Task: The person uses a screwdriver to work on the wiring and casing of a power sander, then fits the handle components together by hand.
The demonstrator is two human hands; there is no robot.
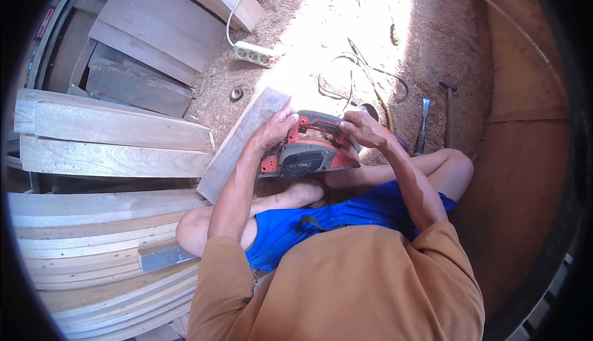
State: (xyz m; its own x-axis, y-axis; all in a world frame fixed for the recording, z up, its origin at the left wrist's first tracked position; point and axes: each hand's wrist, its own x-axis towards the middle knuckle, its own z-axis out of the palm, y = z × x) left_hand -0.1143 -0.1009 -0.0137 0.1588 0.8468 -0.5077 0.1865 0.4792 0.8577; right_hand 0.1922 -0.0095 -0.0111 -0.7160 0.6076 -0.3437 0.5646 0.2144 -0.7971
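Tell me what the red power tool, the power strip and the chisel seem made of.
Power tool: likely molded plastic housing, red and black, smoothly curved.
Power strip: pale, apparently hard plastic, round sockets set in.
Chisel: blade probably bare steel, from its metallic sheen; handle dark, material unclear.

The left hand [278, 129] and right hand [364, 129] grip a red-and-black power tool [312, 154] near a plank [238, 143] on the floor [454, 38].

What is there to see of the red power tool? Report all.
The red power tool has a red and black, apparently plastic body, a dark side panel with illegible lettering and an arched top handle. A thin dark base edge runs along its bottom, above the crossed legs. The left hand grips one end of the handle, the right hand the other.
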